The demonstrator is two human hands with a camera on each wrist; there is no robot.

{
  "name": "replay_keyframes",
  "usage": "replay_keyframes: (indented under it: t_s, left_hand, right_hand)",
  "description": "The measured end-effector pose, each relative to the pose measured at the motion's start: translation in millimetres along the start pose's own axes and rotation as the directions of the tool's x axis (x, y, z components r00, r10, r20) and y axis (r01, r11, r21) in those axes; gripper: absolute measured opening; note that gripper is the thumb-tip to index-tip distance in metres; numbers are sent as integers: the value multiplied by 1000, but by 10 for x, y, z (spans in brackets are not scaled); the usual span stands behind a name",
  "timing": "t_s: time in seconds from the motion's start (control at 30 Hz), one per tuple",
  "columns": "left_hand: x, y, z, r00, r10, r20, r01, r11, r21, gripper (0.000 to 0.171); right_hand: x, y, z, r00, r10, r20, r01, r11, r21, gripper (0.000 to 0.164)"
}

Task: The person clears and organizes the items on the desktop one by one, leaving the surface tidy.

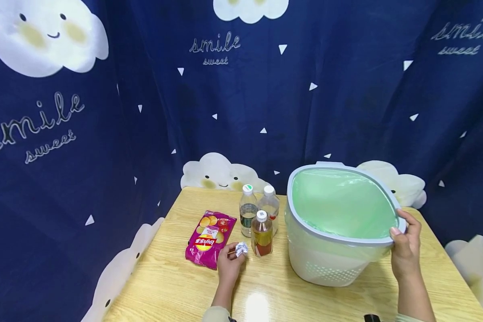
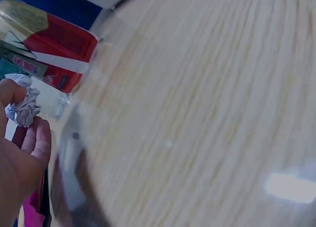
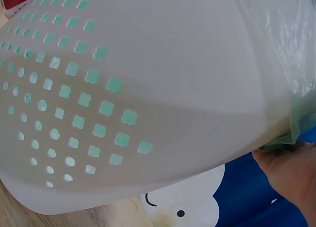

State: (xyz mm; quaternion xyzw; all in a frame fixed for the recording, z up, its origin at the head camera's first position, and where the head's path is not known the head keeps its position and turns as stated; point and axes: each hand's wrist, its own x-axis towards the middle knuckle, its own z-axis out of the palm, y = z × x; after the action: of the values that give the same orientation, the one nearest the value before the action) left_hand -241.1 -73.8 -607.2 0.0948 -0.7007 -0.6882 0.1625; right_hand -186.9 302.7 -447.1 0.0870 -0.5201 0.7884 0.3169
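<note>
My left hand [image 1: 229, 264] pinches a crumpled ball of white paper [image 1: 241, 248] between thumb and fingers, low over the table. In the left wrist view the paper ball [image 2: 23, 106] shows up close at the fingertips. My right hand [image 1: 406, 243] grips the right rim of a white trash bin [image 1: 318, 268], thumb on top of the rim. The bin is tilted, its mouth turned toward me, and a green plastic bag [image 1: 342, 203] lines it. In the right wrist view, bag film [image 3: 301, 108] hangs over the rim beside the hand, above the perforated wall.
A purple chip bag [image 1: 209, 239] lies left of the left hand. Behind the paper stand a bottle with a red and yellow label [image 1: 262, 237] and two clear bottles [image 1: 247, 212], all capped. The wooden table [image 1: 165, 277] meets a dark blue curtain [image 1: 241, 103] at the back.
</note>
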Motion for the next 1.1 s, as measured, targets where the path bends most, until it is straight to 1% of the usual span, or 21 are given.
replay_keyframes:
  t_s: [0.03, 0.1, 0.27, 0.37, 0.5, 0.6, 0.7, 0.77, 0.97, 1.1]
  left_hand:
    - [-18, 28, -3, 1000, -2, 7, 3, 1000, -17, 35]
    - [-75, 141, -13, 1000, 11, 22, -10, 998, -56, 34]
    - [-186, 381, -30, 998, 6, 60, 4, 987, -162, 32]
    - [-203, 430, -40, 997, -14, 76, 29, 977, -212, 31]
    - [-220, 482, -74, 998, -20, 67, 35, 973, -229, 31]
    - [-229, 545, -101, 999, 1, 40, 9, 973, -232, 30]
    - [-223, 628, -119, 999, 37, 20, -31, 974, -223, 31]
    - [-210, 684, -127, 999, 45, 15, -41, 974, -223, 33]
    - [-192, 849, -139, 998, 41, 38, -32, 973, -230, 43]
    - [-195, 948, -137, 996, 69, 60, -53, 970, -236, 45]
  right_hand:
    - [-2, -3, 0, 1000, -1, 0, 1, 1000, 0, 51]
    - [-5, -10, -1, 1000, 0, -1, 0, 1000, 1, 51]
    - [-16, -13, -4, 1000, 7, -3, -7, 1000, -11, 50]
    - [-23, 0, -11, 1000, 7, -4, -7, 1000, -17, 50]
    - [-31, 24, -14, 1000, 10, 1, -10, 1000, -16, 51]
    - [-34, 39, -9, 1000, 9, 8, -9, 1000, -12, 50]
    - [-30, 47, -3, 1000, 1, 13, -1, 1000, -5, 50]
    - [-25, 49, 1, 1000, -3, 16, 3, 1000, -1, 51]
    - [-4, 38, 5, 1000, -9, 8, 9, 1000, 5, 51]
    - [9, 26, -1, 1000, -11, -5, 11, 1000, -2, 51]
